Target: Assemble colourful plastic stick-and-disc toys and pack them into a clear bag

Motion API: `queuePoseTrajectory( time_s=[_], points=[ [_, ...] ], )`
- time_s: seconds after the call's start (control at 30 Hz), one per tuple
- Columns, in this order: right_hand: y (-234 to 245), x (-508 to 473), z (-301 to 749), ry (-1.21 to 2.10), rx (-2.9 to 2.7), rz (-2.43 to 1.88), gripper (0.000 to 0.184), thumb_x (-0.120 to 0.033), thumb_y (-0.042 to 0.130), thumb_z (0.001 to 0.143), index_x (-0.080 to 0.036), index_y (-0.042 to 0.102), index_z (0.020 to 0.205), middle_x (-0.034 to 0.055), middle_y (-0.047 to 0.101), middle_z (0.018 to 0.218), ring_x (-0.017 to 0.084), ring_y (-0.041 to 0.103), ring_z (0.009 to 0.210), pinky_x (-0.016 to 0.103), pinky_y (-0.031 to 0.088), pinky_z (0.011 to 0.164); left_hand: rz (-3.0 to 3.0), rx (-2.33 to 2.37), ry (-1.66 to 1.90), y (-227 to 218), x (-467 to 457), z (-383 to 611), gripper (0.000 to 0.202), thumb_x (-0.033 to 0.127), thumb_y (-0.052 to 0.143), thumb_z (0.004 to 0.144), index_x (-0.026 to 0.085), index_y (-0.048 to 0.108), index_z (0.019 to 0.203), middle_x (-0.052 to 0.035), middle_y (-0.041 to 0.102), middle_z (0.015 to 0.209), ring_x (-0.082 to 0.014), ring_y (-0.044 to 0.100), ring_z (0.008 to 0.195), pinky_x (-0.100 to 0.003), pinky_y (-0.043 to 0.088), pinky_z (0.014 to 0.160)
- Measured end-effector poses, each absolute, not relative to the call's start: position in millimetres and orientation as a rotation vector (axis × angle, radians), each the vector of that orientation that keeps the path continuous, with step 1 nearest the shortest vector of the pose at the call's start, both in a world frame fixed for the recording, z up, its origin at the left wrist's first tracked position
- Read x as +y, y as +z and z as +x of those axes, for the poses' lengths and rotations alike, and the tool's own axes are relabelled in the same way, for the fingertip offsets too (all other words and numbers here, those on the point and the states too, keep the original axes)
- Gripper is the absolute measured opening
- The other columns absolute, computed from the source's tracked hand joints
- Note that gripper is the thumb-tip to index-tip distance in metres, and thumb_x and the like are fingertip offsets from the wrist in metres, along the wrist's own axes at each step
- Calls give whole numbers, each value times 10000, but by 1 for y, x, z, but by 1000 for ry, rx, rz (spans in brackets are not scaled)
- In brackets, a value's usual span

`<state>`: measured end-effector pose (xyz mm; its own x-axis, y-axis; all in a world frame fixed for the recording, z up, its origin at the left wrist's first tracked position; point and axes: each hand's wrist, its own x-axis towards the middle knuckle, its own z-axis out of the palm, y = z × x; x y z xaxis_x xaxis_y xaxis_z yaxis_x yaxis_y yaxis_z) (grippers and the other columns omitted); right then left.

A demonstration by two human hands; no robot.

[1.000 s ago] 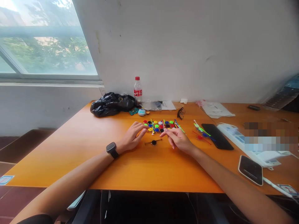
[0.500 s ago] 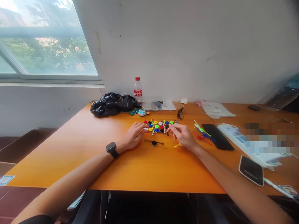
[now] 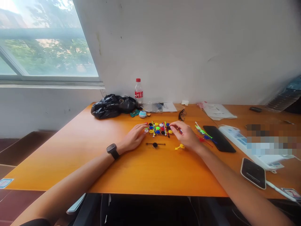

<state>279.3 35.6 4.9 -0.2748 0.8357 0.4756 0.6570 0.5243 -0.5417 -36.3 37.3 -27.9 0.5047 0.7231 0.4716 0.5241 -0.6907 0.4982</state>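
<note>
Several small coloured plastic discs (image 3: 158, 128) lie in rows, with thin arrow-tipped sticks (image 3: 165, 127) laid across them. My left hand (image 3: 134, 136) rests on the table, fingers stretched out, the tips by the left end of the rows. At the right end, my right hand (image 3: 184, 134) has thumb and forefinger drawn together; anything between the tips is too small to make out. A black disc with a thin black stick (image 3: 155, 145) lies in front of the rows, between the hands. Below my right hand lies a yellow arrow with a disc (image 3: 180, 146).
Loose coloured sticks (image 3: 203, 131) lie to the right, beside a black phone (image 3: 218, 138), a white power strip (image 3: 249, 146) and another phone (image 3: 253, 173). Behind stand a cola bottle (image 3: 138, 91), a black plastic bag (image 3: 113, 106) and glasses (image 3: 182, 115).
My right hand has shifted slightly right and up, uncovering more of the discs and the yellow arrow. My left hand has hardly moved.
</note>
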Motion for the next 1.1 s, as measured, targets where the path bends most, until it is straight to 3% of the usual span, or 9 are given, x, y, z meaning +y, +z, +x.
queuePoseTrajectory(
  time_s=[0.07, 0.13, 0.23, 0.3, 0.43, 0.6, 1.1],
  points=[
    [3, 43, 289, 253, -2136, -1250, 400, -483, 485, 1064, -227, 692, 1291, 126, 703, 1343, 306, 639, 1279, 458, 500, 1116, 2455, 1083, 926, -29, 39, -35, 458, 427, 384, 1126, 226, 529, 1510, -114, 501, 1625, -262, 442, 1535, -494, 379, 1297],
    [-2, 50, 297, 259, -2265, -1329, 523, -508, 437, 1073, -229, 587, 1489, 137, 553, 1578, 329, 472, 1499, 519, 370, 1263, 2487, 1100, 865, -30, 43, -35, 503, 456, 356, 1130, 216, 493, 1551, -113, 443, 1672, -266, 370, 1583, -502, 334, 1323],
    [-10, 58, 303, 318, -2438, -1415, 677, -584, 369, 1077, -224, 413, 1649, 109, 323, 1742, 342, 227, 1633, 561, 244, 1328, 2551, 1130, 766, -31, 55, -33, 558, 486, 322, 1131, 198, 441, 1595, -125, 368, 1713, -294, 284, 1621, -541, 292, 1334],
    [-13, 64, 299, 337, -2516, -1400, 724, -614, 325, 1080, -220, 344, 1688, 97, 267, 1763, 341, 163, 1648, 562, 209, 1340, 2579, 1146, 718, -32, 65, -30, 592, 499, 311, 1130, 163, 422, 1605, -151, 342, 1721, -309, 264, 1627, -551, 277, 1335],
    [-12, 78, 279, 360, -2602, -1314, 754, -610, 251, 1094, -183, 276, 1714, 111, 231, 1769, 328, 184, 1644, 534, 198, 1348, 2636, 1127, 717, -37, 87, -18, 615, 521, 311, 1126, 152, 408, 1608, -174, 345, 1716, -305, 288, 1618, -536, 293, 1327],
    [-12, 95, 256, 365, -2723, -1246, 778, -619, 265, 1088, -150, 295, 1708, 116, 216, 1767, 329, 191, 1642, 524, 185, 1350, 2757, 1105, 577, -43, 99, -7, 675, 552, 253, 1124, 102, 409, 1603, -211, 401, 1678, -323, 340, 1594, -515, 294, 1316],
    [-31, 114, 235, 163, -2778, -1176, 750, -529, 211, 1097, -92, 277, 1702, 142, 209, 1761, 310, 229, 1634, 522, 198, 1345, 2772, 1075, 624, -46, 118, -18, 678, 526, 217, 1129, 98, 379, 1629, -187, 399, 1685, -300, 313, 1609, -494, 272, 1336]
  ],
)
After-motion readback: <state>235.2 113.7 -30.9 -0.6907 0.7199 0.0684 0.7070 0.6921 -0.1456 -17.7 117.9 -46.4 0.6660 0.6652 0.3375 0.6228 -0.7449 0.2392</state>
